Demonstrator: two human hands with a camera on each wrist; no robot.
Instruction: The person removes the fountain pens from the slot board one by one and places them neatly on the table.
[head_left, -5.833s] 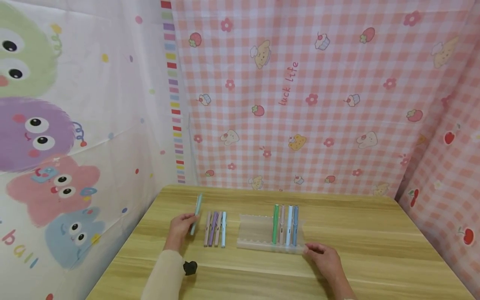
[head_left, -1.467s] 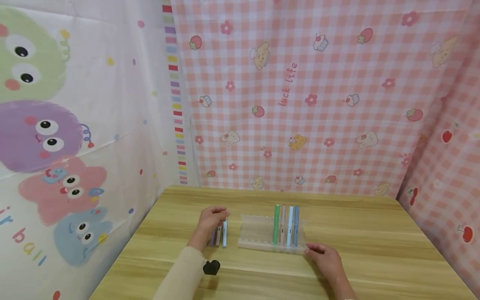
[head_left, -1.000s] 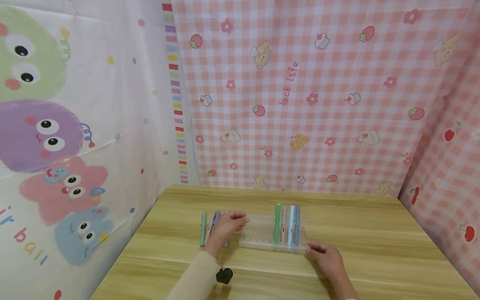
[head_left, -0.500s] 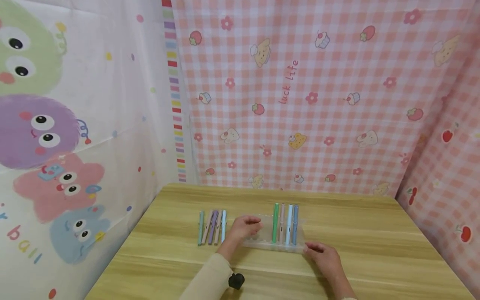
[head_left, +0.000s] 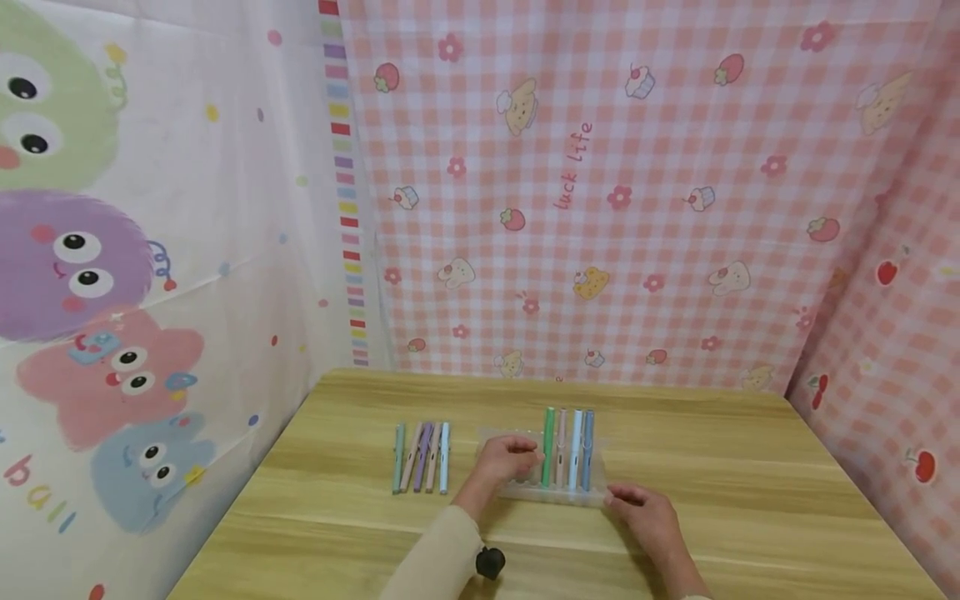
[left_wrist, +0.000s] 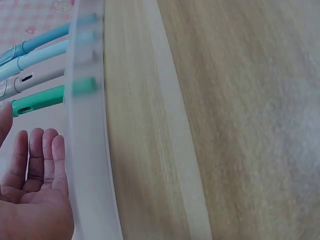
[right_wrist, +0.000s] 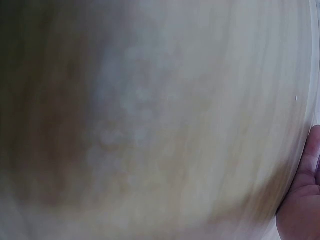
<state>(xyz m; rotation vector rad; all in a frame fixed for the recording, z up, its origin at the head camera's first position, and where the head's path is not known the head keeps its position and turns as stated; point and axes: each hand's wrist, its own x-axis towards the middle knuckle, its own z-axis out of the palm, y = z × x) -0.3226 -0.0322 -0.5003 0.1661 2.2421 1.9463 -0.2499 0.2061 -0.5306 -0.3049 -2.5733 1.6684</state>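
A clear plastic pen tray (head_left: 517,495) with a notched front lies on the table. Toward its right end sit a green pen (head_left: 548,450), a greyish-pink pen (head_left: 562,454), a light blue pen (head_left: 576,450) and a darker blue pen (head_left: 588,454). My left hand (head_left: 510,461) is over the tray's left part, just beside the green pen. In the left wrist view, its thumb and loosely bent fingers (left_wrist: 36,155) are apart, with nothing between them. At the tray's front right corner, my right hand (head_left: 647,512) holds the edge by its fingertips; the wrist view shows little of this grip.
Left of the tray lies a row of pens: a teal pen (head_left: 399,458), a purple pen (head_left: 423,457), a light blue pen (head_left: 445,458) and two pinkish ones. Fabric curtains (head_left: 637,250) hang behind the wooden table (head_left: 570,546).
The teal pen, earlier in my left hand, now lies at the left end of the row. That hand has moved right to the green pen. My right hand stays at the corner.
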